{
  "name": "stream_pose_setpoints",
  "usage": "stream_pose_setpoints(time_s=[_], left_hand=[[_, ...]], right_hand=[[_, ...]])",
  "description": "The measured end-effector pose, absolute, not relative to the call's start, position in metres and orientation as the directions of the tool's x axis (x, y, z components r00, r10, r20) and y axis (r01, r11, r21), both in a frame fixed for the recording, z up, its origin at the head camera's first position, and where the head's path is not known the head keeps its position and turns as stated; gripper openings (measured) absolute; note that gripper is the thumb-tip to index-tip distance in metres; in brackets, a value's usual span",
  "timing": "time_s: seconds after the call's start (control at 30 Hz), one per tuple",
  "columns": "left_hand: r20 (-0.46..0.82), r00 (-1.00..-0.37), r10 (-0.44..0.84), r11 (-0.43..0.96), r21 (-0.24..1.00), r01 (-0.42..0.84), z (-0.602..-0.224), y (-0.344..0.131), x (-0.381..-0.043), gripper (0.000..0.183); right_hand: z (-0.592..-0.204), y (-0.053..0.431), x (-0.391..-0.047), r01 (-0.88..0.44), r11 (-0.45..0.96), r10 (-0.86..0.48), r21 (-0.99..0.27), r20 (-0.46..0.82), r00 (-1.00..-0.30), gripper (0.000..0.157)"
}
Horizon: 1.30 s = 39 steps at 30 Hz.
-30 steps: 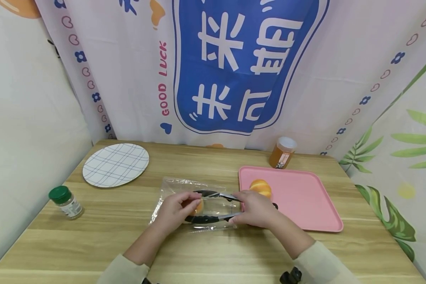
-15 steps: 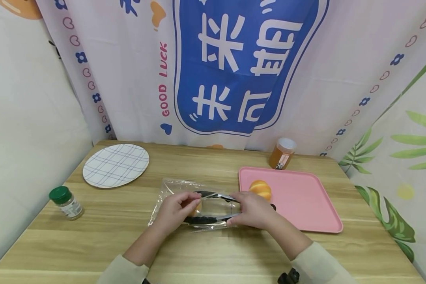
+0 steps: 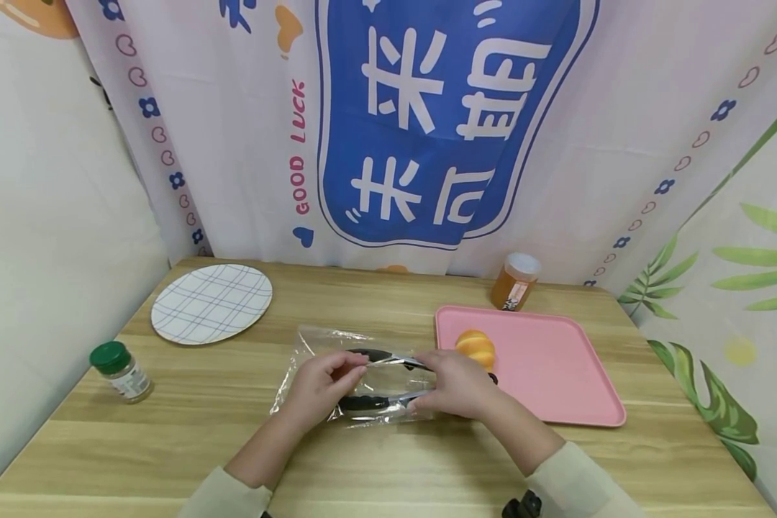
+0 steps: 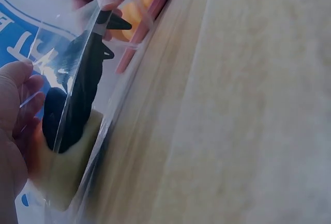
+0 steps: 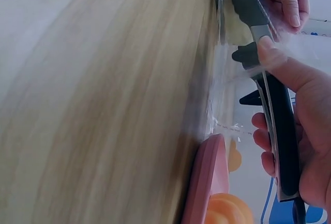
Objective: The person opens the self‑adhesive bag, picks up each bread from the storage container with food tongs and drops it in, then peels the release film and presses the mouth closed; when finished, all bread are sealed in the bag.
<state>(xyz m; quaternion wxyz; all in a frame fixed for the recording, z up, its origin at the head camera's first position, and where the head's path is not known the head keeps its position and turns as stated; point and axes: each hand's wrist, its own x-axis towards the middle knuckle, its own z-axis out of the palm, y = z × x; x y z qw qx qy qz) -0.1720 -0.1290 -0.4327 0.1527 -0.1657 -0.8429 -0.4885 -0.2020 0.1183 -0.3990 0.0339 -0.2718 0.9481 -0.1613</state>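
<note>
My right hand (image 3: 462, 381) grips black-handled tongs (image 3: 365, 403), whose two arms are spread apart and point left into a clear plastic bag (image 3: 307, 345). Inside the bag lies a pale yellow, bread-like piece (image 4: 77, 167), mostly hidden behind my left hand in the head view. The black tong ends overlap that piece in the left wrist view. With thumb and fingers, my left hand (image 3: 320, 381) pinches the upper film of the bag, lifting it over the tongs.
A pink tray (image 3: 550, 367) at the right carries an orange striped bun (image 3: 475, 347). Behind it stands an amber jar (image 3: 515, 282) with a white lid. A checked plate (image 3: 212, 303) and a green-capped shaker bottle (image 3: 121, 371) are at the left of the wooden table (image 3: 362, 467).
My right hand has slid slightly left, pushing the tongs deeper into the bag. My left hand keeps its hold on the film almost in place.
</note>
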Motion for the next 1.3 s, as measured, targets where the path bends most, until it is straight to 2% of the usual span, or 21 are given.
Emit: stream_pose_setpoints(time_s=[0.47,0.7,1.3], left_hand=[[0.464,-0.872,0.158,0.447,0.753,0.482,-0.433,-0.129,-0.173,0.009],[0.436,-0.888,0.147,0.461,0.764,0.451,-0.432,-0.128,-0.172,0.009],[0.355,-0.927,0.116,0.421,0.828,0.37,-0.443,-0.128,-0.179,0.007]], right_hand=[[-0.402,0.108,-0.204,-0.517,0.801,-0.53,-0.301,0.042,-0.847,0.074],[-0.4,0.102,-0.202,-0.511,0.805,-0.527,-0.302,0.032,-0.849,0.081],[-0.399,0.106,-0.206,-0.51,0.807,-0.531,-0.298,0.013,-0.847,0.082]])
